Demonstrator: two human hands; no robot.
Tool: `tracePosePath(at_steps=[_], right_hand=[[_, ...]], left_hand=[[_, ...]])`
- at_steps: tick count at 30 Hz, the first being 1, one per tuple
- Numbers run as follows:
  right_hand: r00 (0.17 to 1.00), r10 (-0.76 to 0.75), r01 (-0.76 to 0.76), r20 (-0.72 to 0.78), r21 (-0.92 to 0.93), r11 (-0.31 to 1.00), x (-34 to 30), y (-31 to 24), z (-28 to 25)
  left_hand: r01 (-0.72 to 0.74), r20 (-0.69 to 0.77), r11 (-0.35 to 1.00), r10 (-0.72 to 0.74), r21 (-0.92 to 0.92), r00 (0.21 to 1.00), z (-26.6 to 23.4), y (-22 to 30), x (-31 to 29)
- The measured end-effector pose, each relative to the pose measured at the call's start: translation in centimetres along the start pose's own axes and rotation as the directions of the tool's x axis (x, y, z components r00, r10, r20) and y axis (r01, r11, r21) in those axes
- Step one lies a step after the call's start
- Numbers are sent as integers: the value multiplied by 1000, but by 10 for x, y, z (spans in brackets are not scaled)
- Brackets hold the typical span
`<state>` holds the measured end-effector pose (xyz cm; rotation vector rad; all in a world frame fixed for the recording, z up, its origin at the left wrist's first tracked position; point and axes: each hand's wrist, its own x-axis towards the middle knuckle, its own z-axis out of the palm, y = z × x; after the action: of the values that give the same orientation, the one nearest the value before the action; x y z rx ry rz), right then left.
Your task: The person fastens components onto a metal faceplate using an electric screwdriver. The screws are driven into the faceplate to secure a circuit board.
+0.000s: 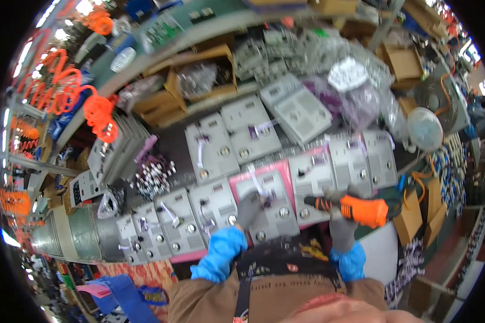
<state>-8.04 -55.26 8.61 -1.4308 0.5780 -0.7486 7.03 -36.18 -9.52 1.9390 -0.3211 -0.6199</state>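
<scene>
My left hand [248, 211], in a grey glove with a blue sleeve cover, rests on a grey plastic panel [279, 225] lying on a pink mat. Its fingers are drawn together beside a small dark part with a white cable [255, 179]; what they hold, if anything, is hidden. My right hand [343, 229], also gloved, is wrapped round an orange electric screwdriver [364, 210]. The tool lies level, its black nose pointing left over the lower part of a neighbouring grey panel [311, 180]. Round metal discs sit on the panels.
More grey panels [184, 229] form a curved row to both sides. Behind lie two panels [213, 153], a stack of panels [300, 110] and bagged parts [361, 102]. Left are small white-tipped parts [153, 175] and an orange coiled hose [99, 116]. A fan [425, 128] stands right.
</scene>
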Motion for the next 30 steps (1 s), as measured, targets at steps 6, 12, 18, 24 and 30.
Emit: tracePosePath(at_steps=[6, 12, 18, 24, 30], right_hand=[[982, 170, -177, 81, 79, 981, 10, 31, -18], [998, -43, 28, 49, 268, 963, 7, 36, -13], [999, -25, 34, -42, 220, 975, 1, 39, -2], [991, 95, -100, 93, 53, 994, 21, 33, -3], [986, -138, 135, 97, 34, 990, 53, 34, 10]], left_hand=[[-44, -186, 996, 29, -76, 982, -10, 47, 33], [-23, -43, 980, 15, -198, 999, 12, 49, 47], [-143, -41, 989, 141, -31, 989, 10, -5, 56], [-203, -11, 901, 224, 382, 974, 3, -4, 55], [-209, -122, 922, 260, 326, 958, 14, -4, 66]])
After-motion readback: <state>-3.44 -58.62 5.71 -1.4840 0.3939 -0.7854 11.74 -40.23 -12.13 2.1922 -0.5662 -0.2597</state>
